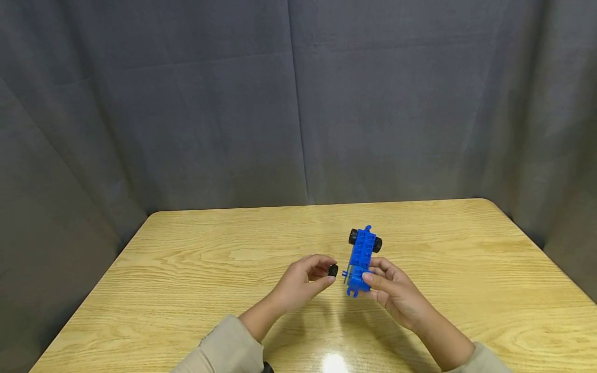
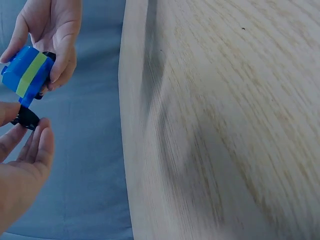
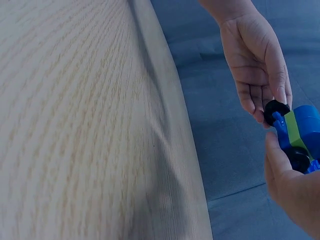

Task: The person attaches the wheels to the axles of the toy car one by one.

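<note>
A blue toy car base (image 1: 361, 254) with studs on top is held above the table by my right hand (image 1: 401, 295), thumb on one side and fingers behind. Its far end carries two black wheels, one on the left (image 1: 353, 236) and one on the right (image 1: 377, 244). A yellow-green band (image 3: 296, 131) crosses the near end. From the near left side a bare blue axle stub (image 1: 344, 273) sticks out. My left hand (image 1: 298, 282) pinches a loose black wheel (image 1: 333, 270) just left of that stub. Another dark wheel (image 3: 300, 159) shows by the right fingers.
Beneath both hands lies a light wood-grain table (image 1: 210, 264). Grey cloth (image 1: 210, 129) hangs behind its far edge and along both sides. Beige sleeves (image 1: 228, 347) cover the forearms.
</note>
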A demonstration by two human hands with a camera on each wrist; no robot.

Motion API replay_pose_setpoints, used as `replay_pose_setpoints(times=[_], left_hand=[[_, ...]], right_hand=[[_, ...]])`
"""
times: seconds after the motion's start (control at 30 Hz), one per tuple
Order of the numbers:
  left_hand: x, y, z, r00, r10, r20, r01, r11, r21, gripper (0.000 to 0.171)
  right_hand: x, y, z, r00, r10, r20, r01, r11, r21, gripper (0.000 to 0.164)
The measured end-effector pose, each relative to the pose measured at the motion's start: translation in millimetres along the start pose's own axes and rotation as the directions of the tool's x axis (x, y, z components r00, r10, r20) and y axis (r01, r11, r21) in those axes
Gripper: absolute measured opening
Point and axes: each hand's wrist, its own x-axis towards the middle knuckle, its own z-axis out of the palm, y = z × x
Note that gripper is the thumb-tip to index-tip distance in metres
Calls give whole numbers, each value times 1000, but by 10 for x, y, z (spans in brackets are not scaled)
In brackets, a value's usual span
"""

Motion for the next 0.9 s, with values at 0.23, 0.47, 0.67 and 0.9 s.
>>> replay_pose_setpoints(times=[0.23, 0.47, 0.67, 0.9], left_hand=[[5, -23, 18, 1000, -25, 13, 25, 999, -48, 29], [23, -27, 40, 1000, -15, 20, 16, 996, -93, 27], [51, -40, 64, 999, -30, 31, 34, 992, -121, 26], [27, -11, 75, 999, -28, 23, 31, 992, -126, 23]], right_hand=[[9, 5, 11, 1000, 10, 24, -10, 1000, -13, 44], [18, 10, 20, 997, -5, 72, 5, 1000, 1, 37], [24, 32, 16, 996, -11, 92, 10, 1000, 15, 35], [14, 47, 41, 996, 4, 87, -3, 1000, -18, 45]])
